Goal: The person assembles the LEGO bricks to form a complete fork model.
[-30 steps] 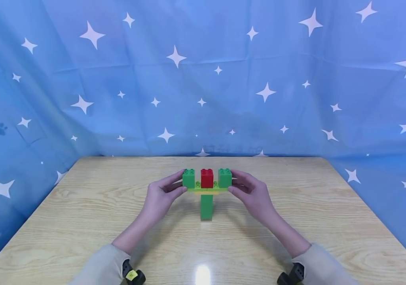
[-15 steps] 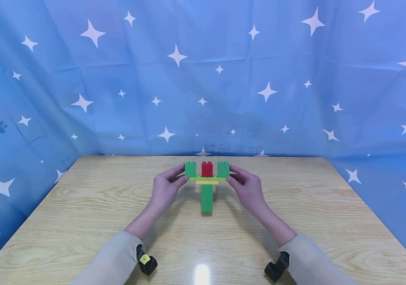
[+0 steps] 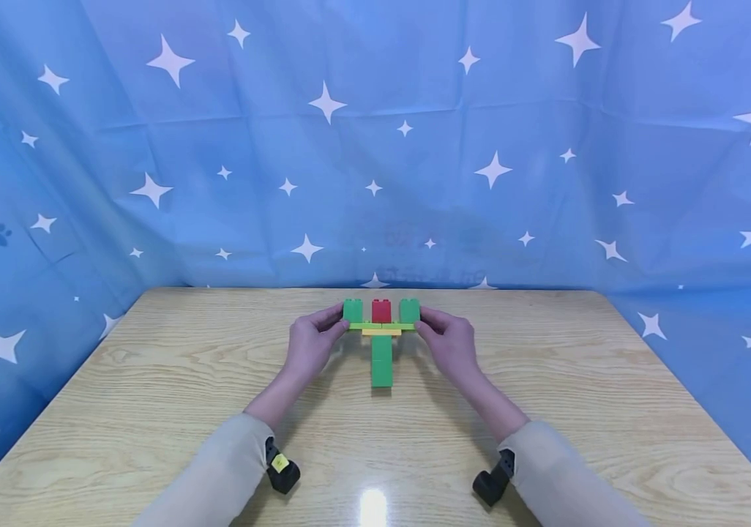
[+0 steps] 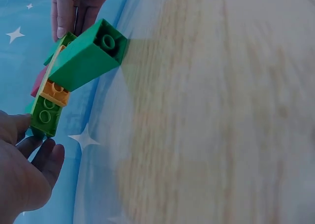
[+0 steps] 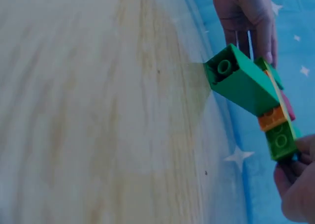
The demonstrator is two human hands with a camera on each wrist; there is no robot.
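Observation:
Between both hands is a T-shaped build of toy building bricks. Its upright is a green column, topped by a yellow-orange plate and lime green plates. On top stand a red brick, a green brick at the left end and another green brick at the right. My left hand pinches the left end between thumb and fingers; my right hand does likewise at the right end. The column's hollow underside shows in the left wrist view, raised off the table.
A light wood-grain table spreads under the arms. Behind it hangs a blue curtain with white stars. Each sleeve carries a black wrist camera, the left one with a yellow mark and the right one plain.
Both hands have carried the brick build away from the body, toward the back of the table. Its front now faces the head view more, with the stud tops less visible.

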